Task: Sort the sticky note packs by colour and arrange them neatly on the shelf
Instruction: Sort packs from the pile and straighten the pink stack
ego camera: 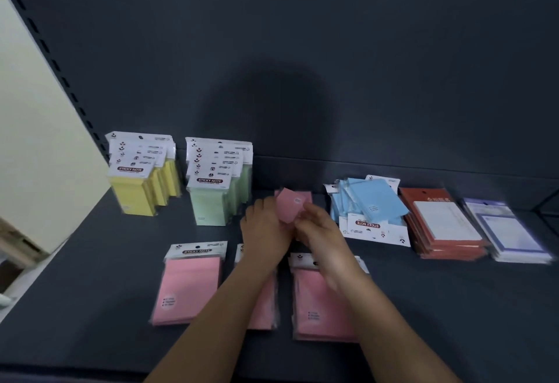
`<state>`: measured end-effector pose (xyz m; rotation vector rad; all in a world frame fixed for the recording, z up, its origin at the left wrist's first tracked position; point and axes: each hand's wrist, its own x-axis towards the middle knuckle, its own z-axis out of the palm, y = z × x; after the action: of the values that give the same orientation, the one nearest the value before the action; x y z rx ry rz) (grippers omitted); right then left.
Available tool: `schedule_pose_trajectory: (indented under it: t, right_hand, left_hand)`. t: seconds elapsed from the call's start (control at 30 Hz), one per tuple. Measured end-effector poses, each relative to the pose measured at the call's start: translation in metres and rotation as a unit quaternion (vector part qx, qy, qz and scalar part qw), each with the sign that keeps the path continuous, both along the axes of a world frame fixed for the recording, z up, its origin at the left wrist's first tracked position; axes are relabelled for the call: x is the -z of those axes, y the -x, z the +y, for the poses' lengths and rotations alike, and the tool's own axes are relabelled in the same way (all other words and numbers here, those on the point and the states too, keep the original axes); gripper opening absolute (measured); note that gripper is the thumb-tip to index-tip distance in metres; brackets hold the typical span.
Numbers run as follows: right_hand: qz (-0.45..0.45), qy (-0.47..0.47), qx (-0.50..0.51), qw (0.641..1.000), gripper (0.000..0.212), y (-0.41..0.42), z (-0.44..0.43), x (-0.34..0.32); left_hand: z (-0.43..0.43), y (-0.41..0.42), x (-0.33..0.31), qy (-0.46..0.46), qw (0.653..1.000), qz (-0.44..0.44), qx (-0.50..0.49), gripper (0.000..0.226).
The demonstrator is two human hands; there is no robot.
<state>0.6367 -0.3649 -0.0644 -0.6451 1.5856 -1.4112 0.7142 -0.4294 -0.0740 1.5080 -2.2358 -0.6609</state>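
The dark shelf (90, 337) carries everything, its back panel rising behind; along the back edge, from the left corner rightward, stand an upright row of yellow packs (139, 189) and just beside it an upright row of green packs (211, 201); past the middle lies a loose heap of blue packs (372, 201), then a flat stack of red packs (444, 225), then a flat stack of purple-bordered packs (511, 231) near the right edge; nearer the front edge lie three flat piles of pink packs, left (189, 289), middle (263, 307) and right (317, 307), the forearms crossing over the last two; the left hand (263, 228) and right hand (320, 231) are close together, both gripping one tilted pink pack (292, 204) lifted above the shelf between the green row and the blue heap.
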Motion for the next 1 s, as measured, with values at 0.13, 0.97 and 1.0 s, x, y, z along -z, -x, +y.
schedule_pose_trajectory:
  t: [0.13,0.97,1.0]
  right_hand:
    - [-0.017,0.018,0.010,1.000,0.038,0.002,0.001,0.002]
    - [0.057,0.107,-0.074,0.990,0.034,-0.017,0.043,-0.041]
    - [0.052,0.108,-0.073,0.990,0.036,-0.021,0.045,-0.037]
  left_hand:
    - [-0.004,0.000,0.006,0.033,0.999,0.039,0.015,0.047]
    - [0.058,-0.079,-0.018,-0.184,0.883,0.426,-0.075,0.017]
    - [0.059,-0.081,-0.021,-0.238,0.857,0.446,-0.099,0.008]
